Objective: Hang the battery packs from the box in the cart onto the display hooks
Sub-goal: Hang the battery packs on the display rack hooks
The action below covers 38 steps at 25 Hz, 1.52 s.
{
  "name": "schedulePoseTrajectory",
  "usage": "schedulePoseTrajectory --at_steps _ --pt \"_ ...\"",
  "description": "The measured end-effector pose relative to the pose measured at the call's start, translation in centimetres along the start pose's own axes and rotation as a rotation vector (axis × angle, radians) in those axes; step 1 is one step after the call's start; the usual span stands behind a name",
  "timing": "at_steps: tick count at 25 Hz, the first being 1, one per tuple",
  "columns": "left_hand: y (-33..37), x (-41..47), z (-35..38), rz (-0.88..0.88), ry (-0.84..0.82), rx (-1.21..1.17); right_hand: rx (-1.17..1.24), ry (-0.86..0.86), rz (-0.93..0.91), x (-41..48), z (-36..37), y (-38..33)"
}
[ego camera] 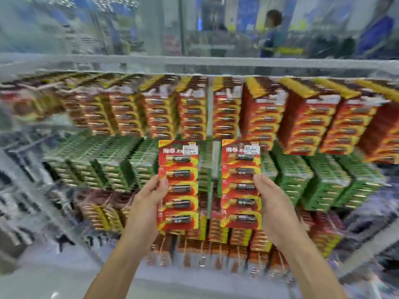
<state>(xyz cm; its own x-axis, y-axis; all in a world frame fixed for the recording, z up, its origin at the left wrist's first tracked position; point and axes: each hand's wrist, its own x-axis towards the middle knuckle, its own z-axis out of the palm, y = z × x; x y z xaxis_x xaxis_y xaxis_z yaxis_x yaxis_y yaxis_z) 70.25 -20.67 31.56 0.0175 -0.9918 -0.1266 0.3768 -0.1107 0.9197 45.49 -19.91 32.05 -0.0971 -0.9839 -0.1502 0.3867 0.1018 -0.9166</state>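
Both hands grip 1 pack each: left hand (149, 197) pinches the left pack (179, 184), right hand (269, 197) the right pack (241, 184), long axes upright. The matching red row (226, 113) hangs above them, equally near both hands.

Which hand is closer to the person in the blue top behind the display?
Right. The right hand, holding a red battery pack, is almost straight below the person in the blue top; the left hand, holding a second red pack, lies further left.
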Motion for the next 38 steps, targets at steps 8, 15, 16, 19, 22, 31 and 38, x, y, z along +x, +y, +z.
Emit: schedulePoseTrajectory --at_steps 8,15,16,19,22,31,38 --pt "7.1 3.3 -16.2 0.031 0.117 -0.022 0.009 -0.081 0.062 2.4 17.2 5.6" --pt "9.5 6.9 -21.5 0.020 0.166 -0.062 0.052 -0.072 0.145 4.9 24.6 7.1" --pt "9.9 7.3 -21.8 0.026 0.177 -0.069 0.058 -0.074 0.151 5.7 25.1 7.1" --pt "10.5 8.4 -22.6 0.057 0.237 -0.080 0.059 -0.100 0.157 7.9 26.7 7.3" --pt "11.3 8.9 -23.5 0.086 0.300 -0.083 0.080 -0.146 0.193 10.2 28.4 7.7" --pt "17.4 13.3 -27.0 0.242 0.372 0.006 0.050 -0.157 0.288 13.2 32.2 8.8" --pt "20.5 17.0 -28.5 0.280 0.305 0.034 0.027 -0.143 0.236 13.8 33.7 8.7"
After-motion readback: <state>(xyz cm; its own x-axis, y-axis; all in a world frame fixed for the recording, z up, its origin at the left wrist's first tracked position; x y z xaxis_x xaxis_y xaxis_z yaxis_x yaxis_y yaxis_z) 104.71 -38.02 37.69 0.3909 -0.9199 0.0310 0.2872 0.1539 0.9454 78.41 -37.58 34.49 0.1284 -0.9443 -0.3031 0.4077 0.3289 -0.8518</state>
